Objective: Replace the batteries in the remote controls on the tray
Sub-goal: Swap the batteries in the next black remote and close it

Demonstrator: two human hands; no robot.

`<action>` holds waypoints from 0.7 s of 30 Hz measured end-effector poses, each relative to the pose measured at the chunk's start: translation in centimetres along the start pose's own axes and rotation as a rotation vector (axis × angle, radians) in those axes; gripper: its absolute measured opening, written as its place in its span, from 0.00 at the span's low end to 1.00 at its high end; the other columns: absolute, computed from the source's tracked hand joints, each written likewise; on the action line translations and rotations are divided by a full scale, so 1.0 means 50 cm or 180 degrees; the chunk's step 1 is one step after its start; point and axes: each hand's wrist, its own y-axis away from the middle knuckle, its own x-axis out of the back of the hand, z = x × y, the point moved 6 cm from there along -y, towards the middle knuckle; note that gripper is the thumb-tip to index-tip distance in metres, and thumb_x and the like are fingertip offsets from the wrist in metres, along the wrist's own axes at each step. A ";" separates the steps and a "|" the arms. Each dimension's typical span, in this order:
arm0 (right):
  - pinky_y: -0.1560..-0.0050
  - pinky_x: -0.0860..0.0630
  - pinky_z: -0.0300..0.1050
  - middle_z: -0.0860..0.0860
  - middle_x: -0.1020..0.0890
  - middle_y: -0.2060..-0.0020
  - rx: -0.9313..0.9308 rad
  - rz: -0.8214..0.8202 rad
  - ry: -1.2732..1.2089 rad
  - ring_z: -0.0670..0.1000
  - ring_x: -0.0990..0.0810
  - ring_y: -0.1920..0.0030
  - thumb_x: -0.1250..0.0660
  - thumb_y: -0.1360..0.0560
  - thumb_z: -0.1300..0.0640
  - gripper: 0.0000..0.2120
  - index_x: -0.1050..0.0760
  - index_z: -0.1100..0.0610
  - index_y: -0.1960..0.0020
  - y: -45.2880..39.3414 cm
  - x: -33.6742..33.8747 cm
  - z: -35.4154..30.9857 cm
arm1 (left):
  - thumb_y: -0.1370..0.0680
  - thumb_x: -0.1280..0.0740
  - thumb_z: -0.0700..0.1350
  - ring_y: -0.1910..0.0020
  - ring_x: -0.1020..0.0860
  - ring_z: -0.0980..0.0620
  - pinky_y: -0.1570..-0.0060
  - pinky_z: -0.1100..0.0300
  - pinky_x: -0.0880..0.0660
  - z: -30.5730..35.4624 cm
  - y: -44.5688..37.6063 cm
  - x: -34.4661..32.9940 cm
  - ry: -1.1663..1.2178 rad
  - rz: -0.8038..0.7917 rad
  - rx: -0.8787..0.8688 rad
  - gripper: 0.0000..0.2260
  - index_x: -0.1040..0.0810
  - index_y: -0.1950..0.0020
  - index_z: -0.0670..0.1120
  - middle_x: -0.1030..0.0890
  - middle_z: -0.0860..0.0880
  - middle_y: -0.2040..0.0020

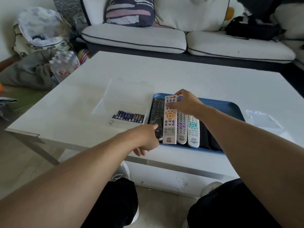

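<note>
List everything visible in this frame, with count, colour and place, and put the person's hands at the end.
Tray: one, blue, on the table's near right part.
Remote controls: at least four on the tray, side by side; black remote leftmost, white remote with orange buttons next, white remote with purple buttons, white remote with teal buttons; dark items further right, unclear.
Batteries: a row, mostly dark blue, count unclear, in the clear box.
Clear plastic box: one, left of the tray.
Clear lid: one, right of the tray.
Table: one, white.
Sofa: white, behind the table.
Cushion: one, dark with pink stripes, on the sofa.
Left hand: at the black remote's near end.
Right hand: gripping the orange-buttoned remote's far end.
</note>
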 end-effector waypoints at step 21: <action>0.65 0.30 0.33 0.42 0.17 0.59 0.0433 0.1386 -0.0571 0.40 0.21 0.59 0.27 0.27 0.42 0.10 0.19 0.48 0.56 0.254 0.172 -0.074 | 0.21 0.32 0.34 0.42 0.17 0.46 0.39 0.47 0.22 0.186 0.078 0.024 0.3623 0.0760 -0.1528 0.11 0.25 0.43 0.48 0.16 0.43 0.43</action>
